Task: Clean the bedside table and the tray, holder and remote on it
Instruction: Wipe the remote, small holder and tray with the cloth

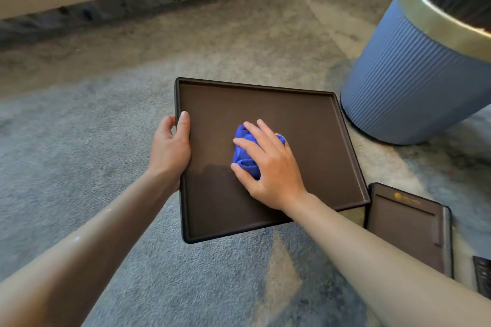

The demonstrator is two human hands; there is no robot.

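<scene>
Left hand (pixel 170 146) grip clamping square brown tray (pixel 305 124) (smooth, rimmed), right hand (pixel 271 167) pressing crumpled blue cloth (pixel 245 152)

Floor: we record grey carpet (pixel 79 140). On it, far right, a ribbed blue bin (pixel 414 82) with gold rim, upright. Near right, a flat brown holder (pixel 409 228); just beside it at the right edge, a dark remote (pixel 483 275), partly cut off.

dark brown square tray (pixel 305 124) held tilted above carpet; matching holder (pixel 406 231) lies flat beside it.
</scene>
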